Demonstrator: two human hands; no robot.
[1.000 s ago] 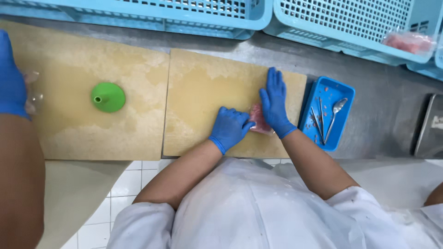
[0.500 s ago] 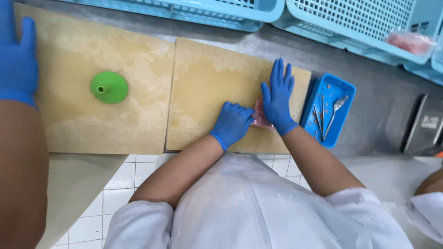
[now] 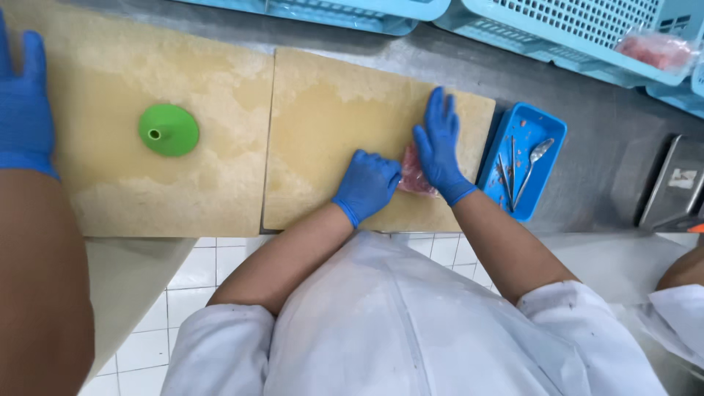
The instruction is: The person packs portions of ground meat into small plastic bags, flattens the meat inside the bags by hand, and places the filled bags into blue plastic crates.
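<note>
Left hand curled pinching the bag of pink meat, right hand spread flat on it, probably to pin it against the cutting board.

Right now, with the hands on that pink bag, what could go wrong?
1. The small pink bag lies close to the near edge of the cutting board; a push from the left hand or right hand might slide it off.
2. The blue tray of metal tools sits right beside the right hand, so a sideways move could knock it.
3. Pressing hard might burst the thin bag.
</note>
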